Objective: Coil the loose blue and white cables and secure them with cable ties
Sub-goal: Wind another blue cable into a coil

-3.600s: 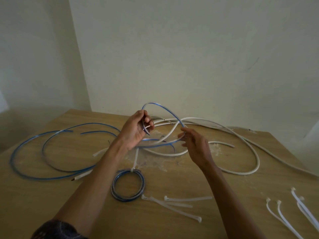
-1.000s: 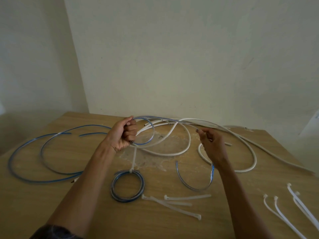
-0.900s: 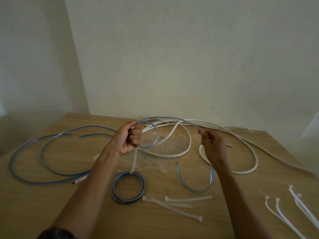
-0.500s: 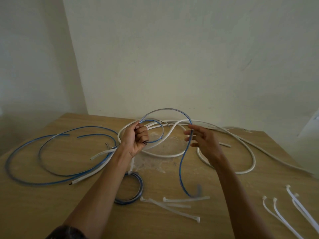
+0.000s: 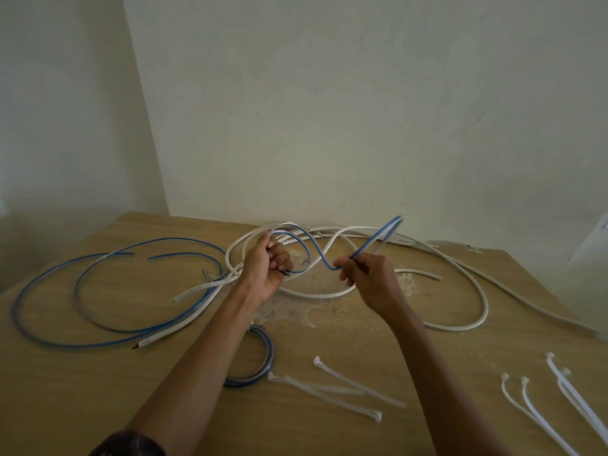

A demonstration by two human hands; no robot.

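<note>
Left hand (image 5: 268,268): clenched round a small loop of blue cable (image 5: 316,253), up beyond the coil (image 5: 268,352). Right hand (image 5: 371,278): pinches the same cable further along, and the free end pokes up and away past the fingers. The cable is held off the counter (image 5: 98,399), with a slack S-bend between the two hands.

Progress, as I judge it:
- One blue coil is wound and lies flat on the counter. The left forearm covers most of it, so I cannot tell whether it carries a tie.
- The piece in hand has about one loop formed, so winding is at an early stage and no tie is on it yet.
- Long blue cables (image 5: 108,329) sprawl loose, left of the coil.
- White cables (image 5: 460,325) lie in wide loops beyond and right of the coil. Some run under the hands, and none is gathered.

Most of the job lies ahead.

Near ties (image 5: 345,390) lie just right of the coil. Far ties (image 5: 539,409) lie well to its right, by the counter edge.

Containers: none in view. Everything lies straight on the counter.
</note>
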